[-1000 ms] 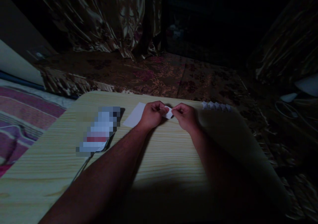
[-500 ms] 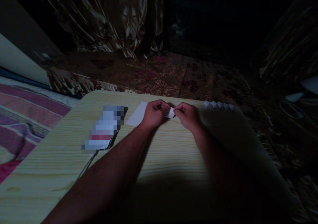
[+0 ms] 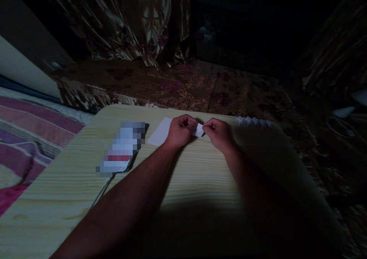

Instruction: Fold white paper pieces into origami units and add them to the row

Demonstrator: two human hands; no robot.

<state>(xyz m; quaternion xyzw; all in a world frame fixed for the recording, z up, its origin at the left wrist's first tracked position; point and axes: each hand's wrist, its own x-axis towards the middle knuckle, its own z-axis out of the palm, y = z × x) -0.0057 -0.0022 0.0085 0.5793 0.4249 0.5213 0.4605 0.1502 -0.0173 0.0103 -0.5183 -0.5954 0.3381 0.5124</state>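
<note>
"What are the hands holding?"

"A small white paper (image 3: pixel 198 131). It is between the two hands, near the far edge of the desk (image 3: pixel 186 182). The left hand (image 3: pixel 179 132) has its fingers (image 3: pixel 192 123) pinched shut on one side. The right hand (image 3: pixel 219 133) pinches the other side with its fingertips."

"Are the fingers open at all?"

"No, both hands are curled in, with the thumbs and fingers close together on the paper."

"What is next to the left hand?"

"A bigger white sheet (image 3: pixel 159 132) lies flat on the desk. The hand hides one end, so I can't tell if they touch."

"And on the other side?"

"A row of little folded white shapes (image 3: pixel 254 122) sits near the far edge, well apart from the right hand. They are dim, and I can't tell just how they are folded."

"What is that blurry thing?"

"It looks like a phone (image 3: pixel 120 146), but blocks of color cover it. A cord (image 3: pixel 99 196) runs from its near end, and the left arm hides the rest."

"Is anything hard to see?"

"The right arm fades into the dark, and so does the near part of the desk. The left palm covers some of the small paper."
</note>
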